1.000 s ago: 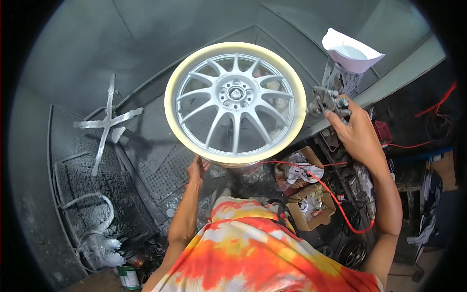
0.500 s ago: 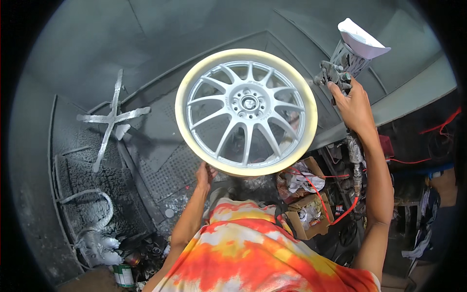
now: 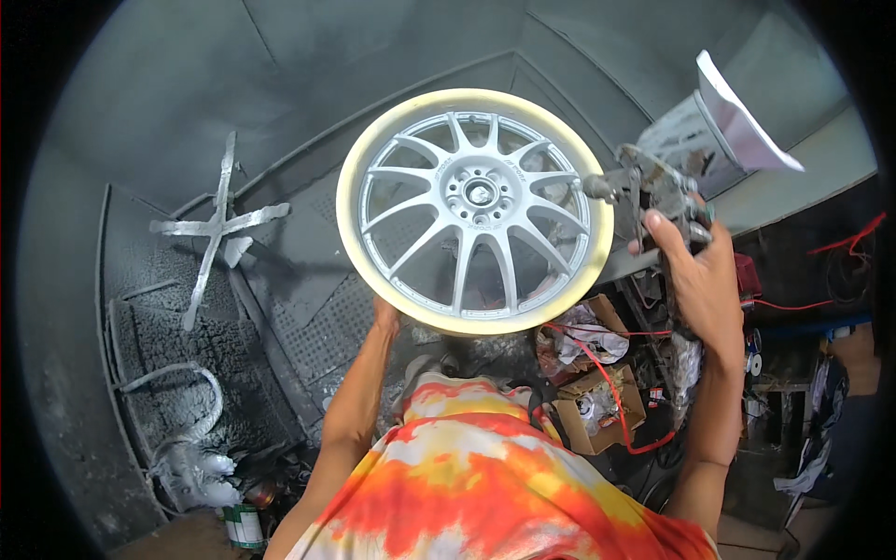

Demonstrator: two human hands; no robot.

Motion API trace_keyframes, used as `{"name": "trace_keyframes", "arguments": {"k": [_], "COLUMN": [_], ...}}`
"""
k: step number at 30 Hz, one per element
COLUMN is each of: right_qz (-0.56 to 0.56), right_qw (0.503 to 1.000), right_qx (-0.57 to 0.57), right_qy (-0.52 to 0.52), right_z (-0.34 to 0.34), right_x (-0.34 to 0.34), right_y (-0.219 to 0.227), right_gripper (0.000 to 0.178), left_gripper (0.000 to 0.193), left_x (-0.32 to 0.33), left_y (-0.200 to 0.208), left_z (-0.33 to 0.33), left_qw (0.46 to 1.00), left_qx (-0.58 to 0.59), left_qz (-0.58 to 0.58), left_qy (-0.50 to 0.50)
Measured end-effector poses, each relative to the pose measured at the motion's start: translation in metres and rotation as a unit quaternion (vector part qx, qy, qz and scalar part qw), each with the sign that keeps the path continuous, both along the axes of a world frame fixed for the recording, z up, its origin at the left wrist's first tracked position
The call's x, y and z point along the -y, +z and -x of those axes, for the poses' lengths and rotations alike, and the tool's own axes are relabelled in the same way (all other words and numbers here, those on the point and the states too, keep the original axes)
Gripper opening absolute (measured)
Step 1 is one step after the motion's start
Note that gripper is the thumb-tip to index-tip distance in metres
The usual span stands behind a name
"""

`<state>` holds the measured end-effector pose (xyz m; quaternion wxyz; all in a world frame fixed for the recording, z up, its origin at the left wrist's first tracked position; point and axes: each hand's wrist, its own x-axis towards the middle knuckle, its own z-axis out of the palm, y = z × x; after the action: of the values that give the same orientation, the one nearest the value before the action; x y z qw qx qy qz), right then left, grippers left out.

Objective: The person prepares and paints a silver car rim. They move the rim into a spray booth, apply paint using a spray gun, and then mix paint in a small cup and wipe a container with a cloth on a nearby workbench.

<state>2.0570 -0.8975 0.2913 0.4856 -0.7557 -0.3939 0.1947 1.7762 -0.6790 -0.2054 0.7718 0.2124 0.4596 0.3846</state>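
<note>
Nearest my camera: tie-dyed shirt [image 3: 457,476]. Left hand [image 3: 385,315] at the lower-left edge of the wheel [image 3: 479,191], fingers hidden; I cannot tell whether they grip. Wheel raised before the torso, silver spokes, yellowish rim. Right hand [image 3: 700,271]: fingers wrapped round a grimy spray gun [image 3: 658,191], nozzle overlapping the right rim; I cannot confirm contact. Lower, right: cardboard box [image 3: 571,423], red hose [image 3: 644,450]. Floor [image 3: 313,322] grey, patterned, dusty. Left: silver-coated cross-shaped stand [image 3: 217,227]. Farthest: dull grey wall [image 3: 373,56].
</note>
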Motion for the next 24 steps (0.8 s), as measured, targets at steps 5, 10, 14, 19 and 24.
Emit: {"name": "trace_keyframes", "arguments": {"k": [5, 10, 14, 19, 24], "right_qz": [0.003, 0.003, 0.019, 0.027, 0.025], "right_qw": [0.992, 0.991, 0.993, 0.986, 0.976], "right_qx": [-0.103, -0.080, -0.026, 0.034, 0.053], "right_qy": [-0.069, -0.108, -0.110, -0.163, -0.208], "right_z": [0.027, 0.054, 0.065, 0.078, 0.077], "right_x": [0.042, 0.075, 0.092, 0.100, 0.098], "right_y": [-0.013, -0.033, -0.048, -0.068, -0.074], "right_gripper": [0.022, 0.018, 0.016, 0.017, 0.018], "left_gripper": [0.041, 0.047, 0.063, 0.077, 0.078], "left_x": [-0.008, 0.027, 0.071, 0.120, 0.145], "left_y": [-0.010, -0.015, 0.002, 0.023, 0.024], "left_z": [0.002, -0.006, -0.006, -0.030, -0.053], "left_qw": [1.000, 0.998, 0.992, 0.986, 0.958], "left_qx": [0.013, -0.018, -0.034, 0.031, 0.131], "left_qz": [-0.009, -0.059, 0.054, 0.116, 0.132], "left_qy": [-0.001, 0.000, -0.113, -0.118, -0.217]}}
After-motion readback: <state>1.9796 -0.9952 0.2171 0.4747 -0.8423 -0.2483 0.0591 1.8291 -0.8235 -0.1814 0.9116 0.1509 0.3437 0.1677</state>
